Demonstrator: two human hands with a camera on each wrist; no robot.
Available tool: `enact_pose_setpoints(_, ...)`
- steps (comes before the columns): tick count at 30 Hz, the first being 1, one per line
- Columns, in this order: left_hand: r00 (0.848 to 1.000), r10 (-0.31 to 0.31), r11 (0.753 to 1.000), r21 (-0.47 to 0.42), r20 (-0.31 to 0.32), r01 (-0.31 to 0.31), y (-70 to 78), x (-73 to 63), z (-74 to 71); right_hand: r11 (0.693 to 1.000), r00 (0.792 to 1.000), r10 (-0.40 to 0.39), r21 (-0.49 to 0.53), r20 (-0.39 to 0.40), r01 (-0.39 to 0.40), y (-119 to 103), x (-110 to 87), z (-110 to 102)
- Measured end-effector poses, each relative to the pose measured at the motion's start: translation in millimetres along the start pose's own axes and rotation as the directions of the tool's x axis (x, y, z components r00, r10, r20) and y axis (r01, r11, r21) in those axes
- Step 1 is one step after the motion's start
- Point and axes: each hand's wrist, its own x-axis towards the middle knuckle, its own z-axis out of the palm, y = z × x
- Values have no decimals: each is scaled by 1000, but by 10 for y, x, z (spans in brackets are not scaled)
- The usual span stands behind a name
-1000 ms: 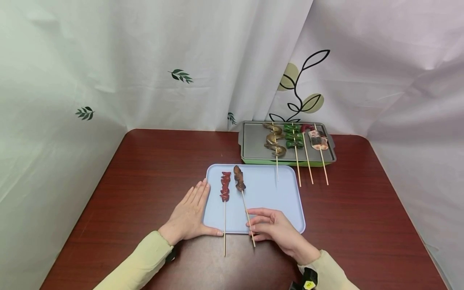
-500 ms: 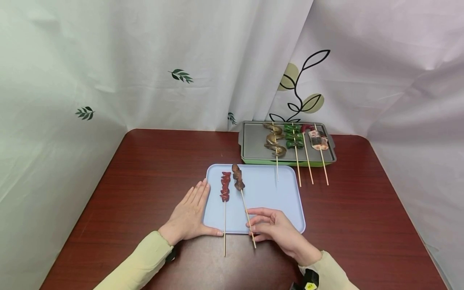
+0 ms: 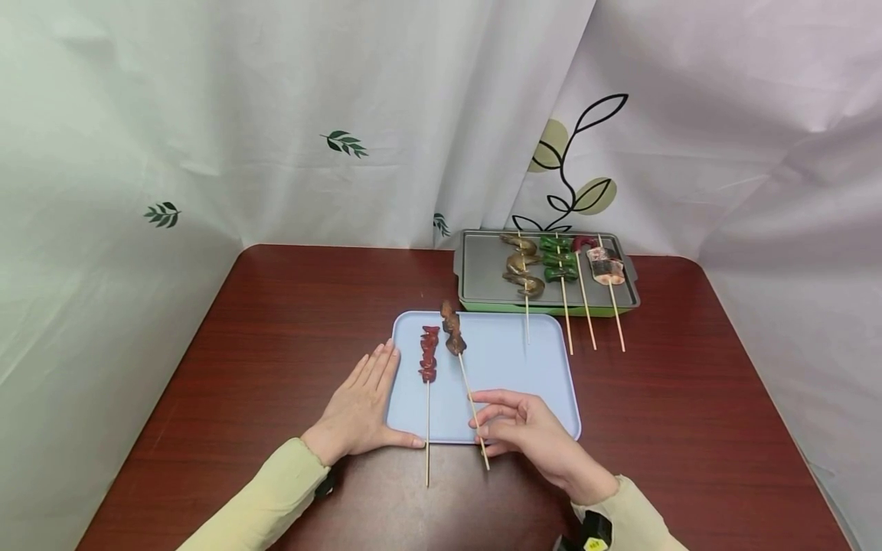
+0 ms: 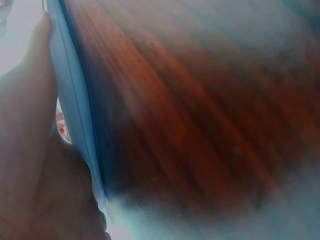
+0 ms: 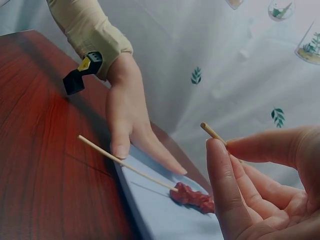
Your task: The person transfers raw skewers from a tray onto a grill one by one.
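Observation:
Spread along the left edge of a light blue tray point(image 3: 510, 367), my left hand point(image 3: 361, 402) has its fingers straight, with the thumb at the near edge by a red meat skewer point(image 3: 429, 354). That skewer lies on the tray, its stick passing over the near rim. My right hand point(image 3: 530, 436) pinches the stick of a brown meat skewer point(image 3: 453, 329) between thumb and fingers. The stick's butt end point(image 5: 212, 131) pokes out past the fingertips in the right wrist view. The brown meat is above the tray's far left part, just right of the red skewer.
Behind the tray stands a grey grill pan point(image 3: 482, 268) on a green base. It bears a shrimp skewer point(image 3: 522, 264), a green pepper skewer point(image 3: 560, 260), a dark red curled skewer point(image 3: 583, 243) and a fish-like chunk skewer point(image 3: 606, 266). Their sticks overhang the front.
The brown meat skewer has moved slightly away from me, its tip now past the tray's far rim. My right hand has shifted a little to the right with it. The left hand stays put.

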Motion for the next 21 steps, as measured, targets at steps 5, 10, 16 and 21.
enact_pose_setpoints(5,1000,4,1000,-1,0,-4,4,2,-22,1000,1000,-20,-13,-2,20,-56,-11,-9)
enact_pose_setpoints(10,1000,5,1000,-1,0,-5,3,7,-25,999,999,-38,-22,0,38,-117,-19,-29)
enact_pose_setpoints(16,1000,10,1000,7,-2,-10,2,2,-21,998,998,-54,-41,-18,53,-165,-21,-53)
enact_pose_setpoints(21,1000,12,1000,13,-5,-12,1,-2,-11,995,996,-77,-66,-32,75,-197,-9,-69)
